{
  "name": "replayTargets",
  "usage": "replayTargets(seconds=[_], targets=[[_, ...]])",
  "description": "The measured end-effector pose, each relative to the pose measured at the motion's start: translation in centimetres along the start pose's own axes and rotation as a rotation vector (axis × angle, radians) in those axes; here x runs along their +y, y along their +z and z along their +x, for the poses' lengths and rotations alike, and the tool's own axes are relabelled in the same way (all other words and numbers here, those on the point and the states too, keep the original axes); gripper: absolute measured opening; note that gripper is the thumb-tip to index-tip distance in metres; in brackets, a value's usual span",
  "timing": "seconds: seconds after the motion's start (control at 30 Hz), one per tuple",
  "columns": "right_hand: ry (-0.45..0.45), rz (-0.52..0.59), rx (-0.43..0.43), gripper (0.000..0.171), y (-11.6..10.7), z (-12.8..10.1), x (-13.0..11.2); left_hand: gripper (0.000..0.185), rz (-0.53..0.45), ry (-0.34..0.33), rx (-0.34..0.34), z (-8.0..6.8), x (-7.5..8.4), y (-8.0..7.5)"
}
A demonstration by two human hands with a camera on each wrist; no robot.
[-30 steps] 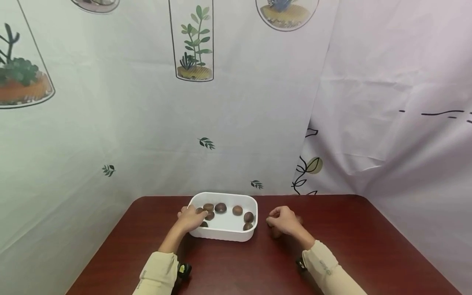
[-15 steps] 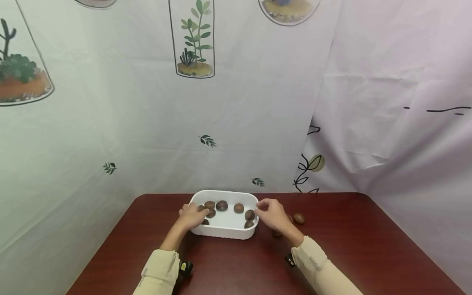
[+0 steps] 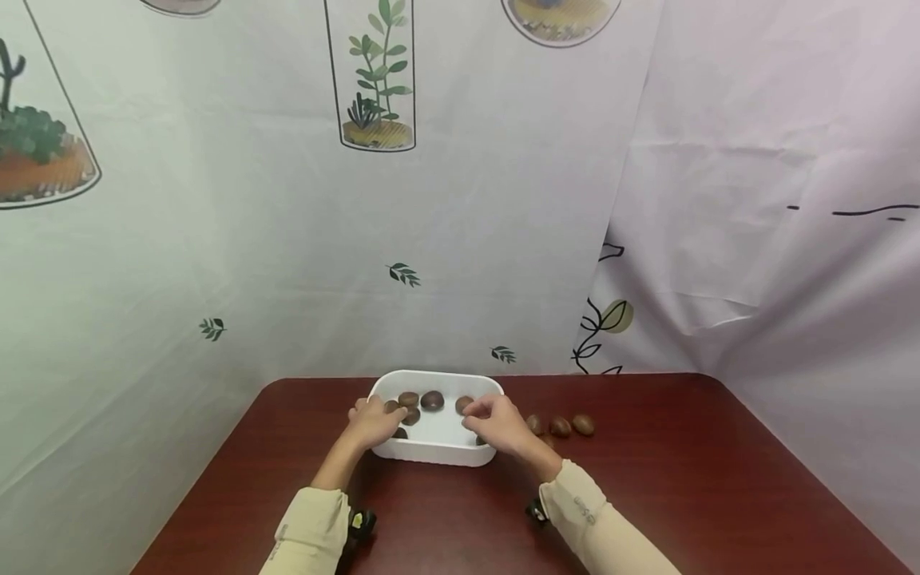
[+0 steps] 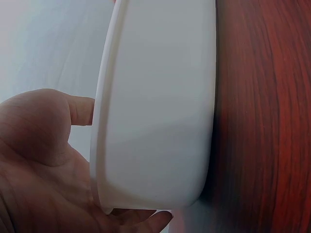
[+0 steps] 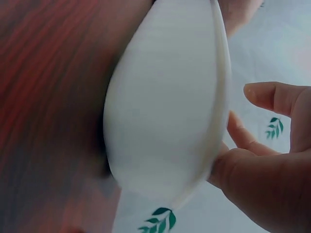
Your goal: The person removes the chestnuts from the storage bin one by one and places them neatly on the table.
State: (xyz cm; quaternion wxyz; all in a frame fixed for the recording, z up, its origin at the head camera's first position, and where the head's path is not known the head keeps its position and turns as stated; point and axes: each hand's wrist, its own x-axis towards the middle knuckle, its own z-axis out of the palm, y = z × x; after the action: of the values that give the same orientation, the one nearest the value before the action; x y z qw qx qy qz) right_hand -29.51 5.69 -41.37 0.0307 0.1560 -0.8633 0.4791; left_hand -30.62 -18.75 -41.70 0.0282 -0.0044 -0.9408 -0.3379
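A white rectangular tub (image 3: 431, 455) with rounded corners stands on the table, holding several shiny brown chestnuts (image 3: 432, 401). My left hand (image 3: 374, 421) grips the tub's left end; the left wrist view has the thumb (image 4: 81, 110) over the rim and the other fingers outside the wall. Above the tub's right part is my right hand (image 3: 499, 425), thumb and fingertips near one chestnut (image 3: 464, 405). It partly covers another chestnut (image 3: 481, 440). In the right wrist view, thumb and fingers are spread with nothing visible between them, some fingers behind the rim.
Several more chestnuts (image 3: 560, 426) lie in a group on the dark red table (image 3: 446, 519), right of the tub. A white cloth (image 3: 460, 224) printed with plants hangs behind the table and along its sides.
My right hand has moved left from the chestnuts on the table, across the tub's right rim, to above its inside. The left hand keeps its hold on the tub.
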Motion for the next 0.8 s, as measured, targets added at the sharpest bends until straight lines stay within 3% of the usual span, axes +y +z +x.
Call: replayTargets(seconds=[0.5, 0.8], targets=[[-0.014, 0.088, -0.077, 0.023, 2.2, 0.9, -0.5, 0.053, 0.010, 0.010, -0.004, 0.0, -0.4, -0.1], [0.100, 0.234, -0.141, 0.024, 3.8, 2.0, -1.2, 0.047, 0.012, 0.018, 0.005, -0.3, -0.2, -0.1]])
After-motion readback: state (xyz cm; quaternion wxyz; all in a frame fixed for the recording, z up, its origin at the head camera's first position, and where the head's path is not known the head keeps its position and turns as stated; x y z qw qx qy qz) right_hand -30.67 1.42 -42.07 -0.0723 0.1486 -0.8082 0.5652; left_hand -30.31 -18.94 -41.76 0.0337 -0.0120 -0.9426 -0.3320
